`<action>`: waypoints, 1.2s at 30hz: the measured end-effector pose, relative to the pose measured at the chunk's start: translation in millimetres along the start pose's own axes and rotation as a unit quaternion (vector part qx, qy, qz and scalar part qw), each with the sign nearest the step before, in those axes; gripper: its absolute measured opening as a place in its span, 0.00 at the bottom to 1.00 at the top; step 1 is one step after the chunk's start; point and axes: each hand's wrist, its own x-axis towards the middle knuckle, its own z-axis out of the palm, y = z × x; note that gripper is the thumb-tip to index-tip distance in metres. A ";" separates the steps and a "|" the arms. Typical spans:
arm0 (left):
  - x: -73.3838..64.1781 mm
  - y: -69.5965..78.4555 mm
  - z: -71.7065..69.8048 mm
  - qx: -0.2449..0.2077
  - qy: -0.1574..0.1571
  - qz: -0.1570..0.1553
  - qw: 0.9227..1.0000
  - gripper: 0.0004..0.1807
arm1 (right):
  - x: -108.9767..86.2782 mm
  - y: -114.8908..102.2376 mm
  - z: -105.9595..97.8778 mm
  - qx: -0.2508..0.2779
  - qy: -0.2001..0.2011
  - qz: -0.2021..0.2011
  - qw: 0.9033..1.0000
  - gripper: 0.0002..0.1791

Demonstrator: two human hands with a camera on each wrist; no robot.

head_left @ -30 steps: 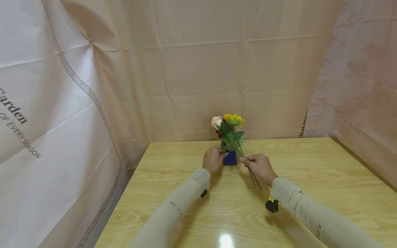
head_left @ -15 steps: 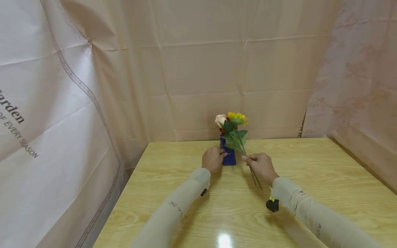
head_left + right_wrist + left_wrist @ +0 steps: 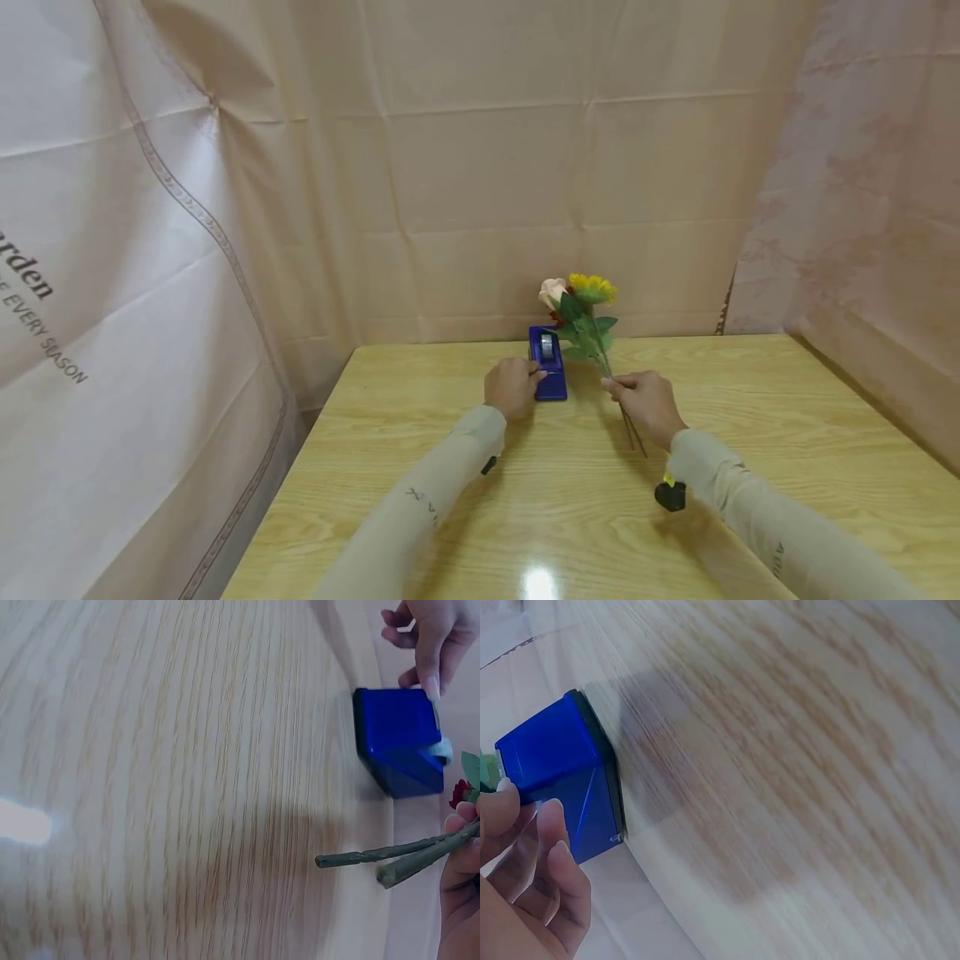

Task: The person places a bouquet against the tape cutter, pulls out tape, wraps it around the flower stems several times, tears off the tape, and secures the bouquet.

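Note:
A blue tape dispenser [image 3: 551,385] with a tape roll [image 3: 547,347] stands near the table's back edge. At its front cutting edge my left hand [image 3: 513,388] pinches the tape's end; in the left wrist view the thumb and fingers meet at the blue body's top edge, and the clear tape is barely visible. To the right, my right hand [image 3: 647,406] grips the stems of artificial flowers: a pink rose [image 3: 552,292], a yellow sunflower [image 3: 593,288] and small red blooms among green leaves. Two cut stem ends [image 3: 386,876] stick out below the right hand, above the table.
Under everything is a light wood-grain table [image 3: 420,375]. Beige cloth [image 3: 480,192] hangs behind it, and a pale printed sheet [image 3: 97,375] hangs at the left. Each wrist wears a small black device; the right one [image 3: 670,497] hangs below the sleeve.
My right hand has carried the flowers rightward, away from the dispenser, so its tape roll shows now. The left hand has stayed nearly in place at the dispenser's front edge.

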 end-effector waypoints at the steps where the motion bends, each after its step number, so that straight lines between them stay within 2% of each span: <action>1: -0.2 -0.2 -0.5 0.001 -0.001 -0.001 1.000 0.15 | 0.0 1.2 -1.2 -0.002 0.001 0.001 1.000 0.27; 7: -1.8 -1.1 -2.5 0.005 -0.006 -0.009 1.000 0.16 | 0.4 9.5 -8.9 -0.007 0.003 0.008 1.000 0.28; 15: -0.4 -0.8 -3.9 0.038 -0.010 -0.001 0.999 0.15 | -0.5 18.4 -17.6 -0.024 0.008 0.002 1.000 0.32; 36: -0.3 -0.5 -5.0 0.045 0.002 0.002 0.999 0.14 | -1.6 41.1 -42.0 -0.067 0.014 0.023 0.997 0.30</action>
